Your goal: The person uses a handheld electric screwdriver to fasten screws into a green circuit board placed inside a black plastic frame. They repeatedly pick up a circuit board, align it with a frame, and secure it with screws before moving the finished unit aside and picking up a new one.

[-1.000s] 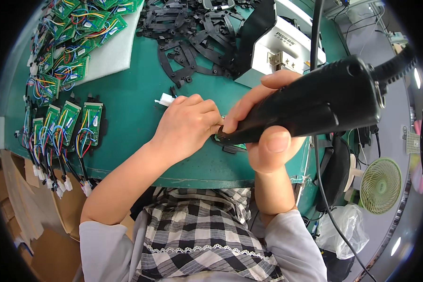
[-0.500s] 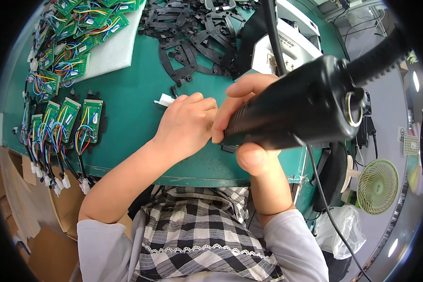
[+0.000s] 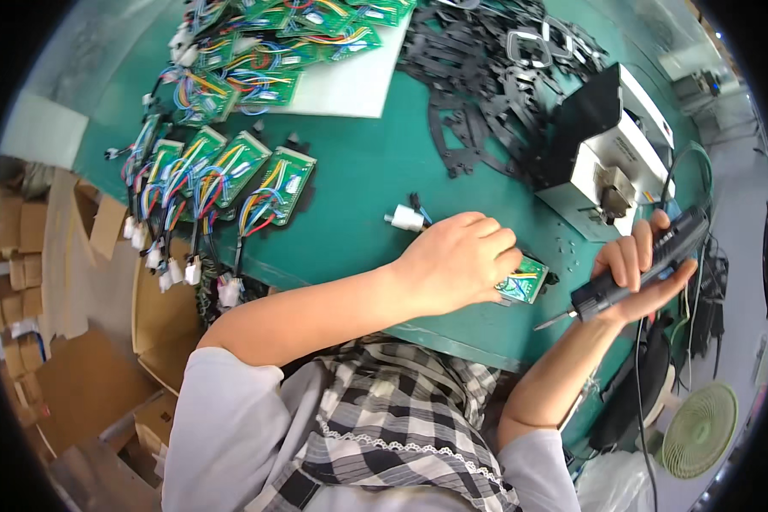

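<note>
One hand is touching one board, one is holding one screwdriver, near the front edge of the table.
The left hand is bending its fingers over the board's left end; whether they are pinching it, I cannot tell. The right hand is clasping the screwdriver, its bit showing apart from the board. One white plug is lying beside the left hand; four wired boards are lining the front-left edge. Toward the right edge, one box is bearing print too small to read.
</note>
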Demonstrator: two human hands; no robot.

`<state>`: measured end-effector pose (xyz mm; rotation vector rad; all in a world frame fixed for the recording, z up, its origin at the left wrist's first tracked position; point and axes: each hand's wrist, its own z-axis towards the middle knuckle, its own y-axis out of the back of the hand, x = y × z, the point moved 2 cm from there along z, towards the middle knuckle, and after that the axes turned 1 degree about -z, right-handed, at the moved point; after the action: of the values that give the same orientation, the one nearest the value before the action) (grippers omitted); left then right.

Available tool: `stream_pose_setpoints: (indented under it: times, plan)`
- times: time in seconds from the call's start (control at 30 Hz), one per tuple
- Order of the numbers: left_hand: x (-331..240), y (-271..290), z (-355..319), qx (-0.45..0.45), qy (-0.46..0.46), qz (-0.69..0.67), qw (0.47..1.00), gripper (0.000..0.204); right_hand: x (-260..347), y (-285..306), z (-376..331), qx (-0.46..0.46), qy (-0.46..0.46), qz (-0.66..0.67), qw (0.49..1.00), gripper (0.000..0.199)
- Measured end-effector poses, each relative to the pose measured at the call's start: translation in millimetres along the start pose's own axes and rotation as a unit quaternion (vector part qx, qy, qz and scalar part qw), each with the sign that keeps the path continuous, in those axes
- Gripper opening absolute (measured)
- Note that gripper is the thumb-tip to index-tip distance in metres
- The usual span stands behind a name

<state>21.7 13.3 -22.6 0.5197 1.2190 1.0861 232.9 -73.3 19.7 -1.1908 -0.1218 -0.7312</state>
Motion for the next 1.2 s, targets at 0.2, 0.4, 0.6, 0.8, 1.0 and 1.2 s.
stream_pose_setpoints:
  times: [0.2,0.4,0.6,0.8,1.0,1.2]
  plan:
    - [3,115,-55,-0.203,0.131,0.152,0.958,0.049,12,8,-12,-0.039,0.024,-0.020,0.999,0.056]
    - [104,231,-188,-0.232,0.501,0.322,0.769,0.046,13,14,-11,-0.059,0.033,-0.029,0.997,0.057]
    - [99,221,-194,-0.201,0.408,0.490,0.744,0.038,9,12,-11,-0.088,0.047,-0.053,0.994,0.061]
    - [54,173,-61,-0.170,0.227,0.255,0.924,0.024,7,14,-14,-0.122,0.068,-0.050,0.989,0.060]
    - [95,114,50,-0.047,0.195,0.183,0.962,0.034,10,18,-16,-0.156,0.080,-0.005,0.985,0.058]
    - [165,59,106,-0.096,0.208,0.225,0.947,0.052,8,13,-11,-0.216,0.097,-0.025,0.971,0.056]
